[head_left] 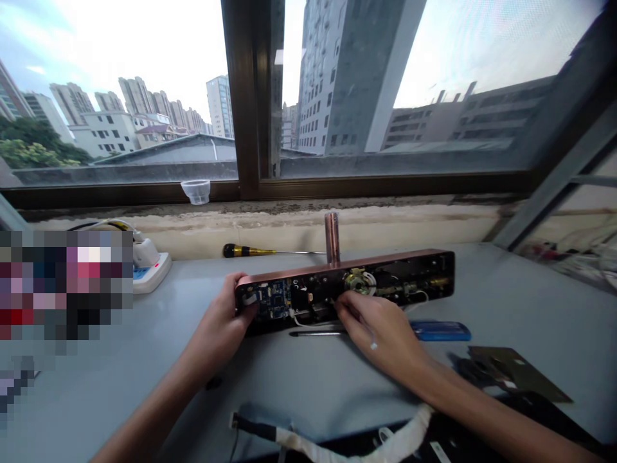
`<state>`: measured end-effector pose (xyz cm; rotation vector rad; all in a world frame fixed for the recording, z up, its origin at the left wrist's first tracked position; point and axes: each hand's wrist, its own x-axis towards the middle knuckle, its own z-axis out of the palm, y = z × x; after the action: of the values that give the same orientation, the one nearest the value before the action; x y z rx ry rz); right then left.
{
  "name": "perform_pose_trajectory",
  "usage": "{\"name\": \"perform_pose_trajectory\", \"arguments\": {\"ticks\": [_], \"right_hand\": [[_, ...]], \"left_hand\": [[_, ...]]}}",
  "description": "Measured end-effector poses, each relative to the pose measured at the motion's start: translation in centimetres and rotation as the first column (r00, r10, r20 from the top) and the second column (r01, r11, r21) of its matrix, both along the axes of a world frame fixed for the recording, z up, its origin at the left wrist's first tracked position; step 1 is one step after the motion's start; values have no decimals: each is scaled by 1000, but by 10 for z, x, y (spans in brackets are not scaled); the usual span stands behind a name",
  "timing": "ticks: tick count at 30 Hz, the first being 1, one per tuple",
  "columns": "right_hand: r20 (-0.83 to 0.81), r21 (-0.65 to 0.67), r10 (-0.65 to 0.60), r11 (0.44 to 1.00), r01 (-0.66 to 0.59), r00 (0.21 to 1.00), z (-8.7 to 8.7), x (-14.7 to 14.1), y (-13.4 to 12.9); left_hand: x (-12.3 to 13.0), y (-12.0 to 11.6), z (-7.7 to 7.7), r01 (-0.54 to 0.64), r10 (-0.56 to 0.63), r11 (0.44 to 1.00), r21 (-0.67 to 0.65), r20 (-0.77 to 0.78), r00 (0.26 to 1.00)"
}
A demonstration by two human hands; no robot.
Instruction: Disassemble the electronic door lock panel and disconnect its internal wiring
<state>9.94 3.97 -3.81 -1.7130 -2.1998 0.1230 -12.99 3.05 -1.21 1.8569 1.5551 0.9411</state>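
Note:
A long housing [289,271] with a copper-coloured edge lies across the table, its open side facing me. Inside it sit a blue circuit board [274,299], a round metal part [357,281] and thin white wires. A copper-coloured tube [332,239] stands up from its far edge. My left hand [226,321] grips the housing's left end, thumb on the inside near the board. With the fingers pinched together, my right hand [378,325] reaches into the middle of the housing, just below the round part. Whatever lies between those fingertips is hidden.
Behind the housing lies a yellow-and-black screwdriver [245,251]. A blue-handled tool [443,331] is in front, near a dark flat plate [525,372]. A white-wrapped cable [405,442] runs along the near edge. Left stands a power strip [154,275]; a clear cup [196,191] is on the sill.

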Motion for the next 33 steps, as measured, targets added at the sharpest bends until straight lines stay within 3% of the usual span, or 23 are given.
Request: {"name": "perform_pose_trajectory", "arguments": {"ticks": [9,33], "right_hand": [[137,13,-65,998,64,988,4,-8,-1],[127,44,-42,998,37,991,5,-6,5]], "left_hand": [[-1,-1,4,34,-34,999,-11,-18,999],[-5,0,7,130,-131,991,-25,-35,991]]}}
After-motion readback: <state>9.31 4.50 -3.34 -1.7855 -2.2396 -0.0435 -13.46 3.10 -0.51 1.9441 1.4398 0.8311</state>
